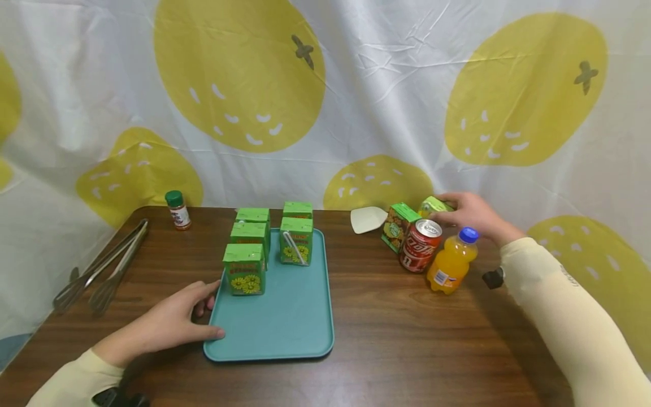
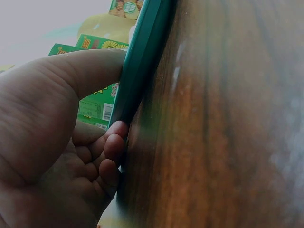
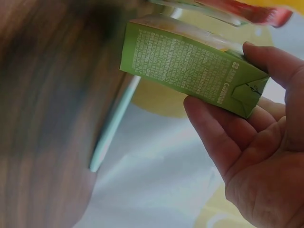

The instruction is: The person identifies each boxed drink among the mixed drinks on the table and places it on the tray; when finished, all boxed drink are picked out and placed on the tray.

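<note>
My left hand (image 1: 175, 319) grips the left edge of a teal tray (image 1: 285, 328); in the left wrist view its thumb lies over the rim and curled fingers touch the outer side. Several green drink cartons (image 1: 245, 271) stand on the tray in two rows, one with a straw (image 1: 295, 247) on its front. At the back right, my right hand (image 1: 470, 215) holds a light green carton (image 3: 190, 64) between thumb and fingers. Close by it are another green carton (image 1: 396, 227), a red soda can (image 1: 420, 246) and an orange drink bottle (image 1: 452, 261) with a blue cap.
A white spatula-like blade (image 1: 367, 219) lies at the back, left of the can. Metal tongs (image 1: 109, 265) and a green-capped spice jar (image 1: 178, 210) are on the left of the wooden table (image 1: 396, 345). A fruit-print curtain (image 1: 366, 102) hangs behind.
</note>
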Motion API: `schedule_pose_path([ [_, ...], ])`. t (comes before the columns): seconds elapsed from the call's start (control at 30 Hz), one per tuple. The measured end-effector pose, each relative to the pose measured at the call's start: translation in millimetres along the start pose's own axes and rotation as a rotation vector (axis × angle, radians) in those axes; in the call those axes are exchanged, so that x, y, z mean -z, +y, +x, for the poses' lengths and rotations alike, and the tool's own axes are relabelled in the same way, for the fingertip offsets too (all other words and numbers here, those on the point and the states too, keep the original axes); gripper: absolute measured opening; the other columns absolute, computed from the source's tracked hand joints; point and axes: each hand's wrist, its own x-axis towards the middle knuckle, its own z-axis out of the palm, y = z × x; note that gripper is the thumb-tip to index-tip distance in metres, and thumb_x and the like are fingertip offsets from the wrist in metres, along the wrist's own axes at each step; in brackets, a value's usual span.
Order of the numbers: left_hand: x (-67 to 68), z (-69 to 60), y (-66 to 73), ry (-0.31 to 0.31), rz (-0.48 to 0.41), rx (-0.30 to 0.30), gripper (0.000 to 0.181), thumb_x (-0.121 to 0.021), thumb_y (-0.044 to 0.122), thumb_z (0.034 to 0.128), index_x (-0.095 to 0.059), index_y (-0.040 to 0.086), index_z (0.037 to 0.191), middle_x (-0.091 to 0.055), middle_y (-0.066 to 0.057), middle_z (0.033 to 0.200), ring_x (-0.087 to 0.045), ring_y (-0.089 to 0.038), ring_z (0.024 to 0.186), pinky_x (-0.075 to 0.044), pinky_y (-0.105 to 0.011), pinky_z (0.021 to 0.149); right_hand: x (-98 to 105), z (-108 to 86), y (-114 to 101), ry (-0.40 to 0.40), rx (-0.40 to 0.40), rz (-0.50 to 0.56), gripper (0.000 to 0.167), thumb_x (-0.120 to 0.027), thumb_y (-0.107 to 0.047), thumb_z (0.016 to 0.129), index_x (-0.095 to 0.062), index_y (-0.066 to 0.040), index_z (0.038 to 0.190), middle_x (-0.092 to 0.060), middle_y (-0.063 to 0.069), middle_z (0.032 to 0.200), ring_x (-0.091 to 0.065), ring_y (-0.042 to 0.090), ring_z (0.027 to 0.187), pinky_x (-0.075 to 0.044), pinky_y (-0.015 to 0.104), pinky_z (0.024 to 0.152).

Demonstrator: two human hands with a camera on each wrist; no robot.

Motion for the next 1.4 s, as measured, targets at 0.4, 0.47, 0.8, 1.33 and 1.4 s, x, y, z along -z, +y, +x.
schedule_pose_path([
  [0.4, -0.1, 0.9, 0.8, 0.001, 0.002, -0.010, 0.105, -0.098, 0.044, 0.0848, -0.050, -0.018, 0.155, -0.054, 0.000, 0.102, -0.051, -0.012, 0.090, -0.045, -0.029, 0.073, 24.4, -7.7, -9.7, 0.053, -0.022, 0.008, 0.067, -0.079, -0.039, 0.106, -0.062, 0.004, 0.154, -0.077, 0.023, 0.120, -0.072, 0.028, 0.093, -0.055, 0.038, 0.079],
  [0.47, -0.5, 0.9, 0.2, 0.001, 0.003, -0.017, 0.104, -0.098, 0.042, 0.0848, -0.050, -0.018, 0.154, -0.054, 0.000, 0.102, -0.050, -0.012, 0.090, -0.044, -0.029, 0.072, 28.7, -8.1, -13.6, 0.070, -0.017, -0.001, 0.066, -0.079, -0.037, 0.106, -0.062, 0.004, 0.154, -0.077, 0.025, 0.121, -0.070, 0.027, 0.092, -0.053, 0.037, 0.077],
  [0.8, -0.7, 0.4, 0.1, 0.009, 0.004, -0.031, 0.103, -0.098, 0.041, 0.0852, -0.050, -0.019, 0.153, -0.054, 0.001, 0.102, -0.050, -0.010, 0.089, -0.044, -0.029, 0.073, 52.6, -11.7, -43.3, 0.136, 0.016, -0.040, 0.067, -0.077, -0.044, 0.107, -0.062, -0.004, 0.158, -0.077, 0.024, 0.124, -0.068, 0.027, 0.092, -0.050, 0.037, 0.070],
  [1.33, -1.3, -0.3, 0.4, 0.008, 0.002, -0.027, 0.103, -0.098, 0.041, 0.0855, -0.050, -0.019, 0.153, -0.054, 0.000, 0.102, -0.050, -0.011, 0.090, -0.044, -0.029, 0.073, 49.5, -28.1, -112.2, 0.167, 0.182, -0.010, 0.055, -0.084, -0.024, 0.103, -0.068, -0.006, 0.152, -0.080, 0.020, 0.117, -0.072, 0.022, 0.085, -0.051, 0.026, 0.066],
  [1.4, -1.3, -0.4, 0.6, 0.008, 0.003, -0.024, 0.103, -0.098, 0.041, 0.0854, -0.050, -0.019, 0.154, -0.054, 0.000, 0.102, -0.050, -0.011, 0.089, -0.044, -0.029, 0.072, 45.5, -28.9, -120.4, 0.160, 0.210, 0.013, 0.054, -0.085, -0.020, 0.102, -0.068, -0.004, 0.151, -0.080, 0.020, 0.117, -0.073, 0.022, 0.085, -0.054, 0.025, 0.068],
])
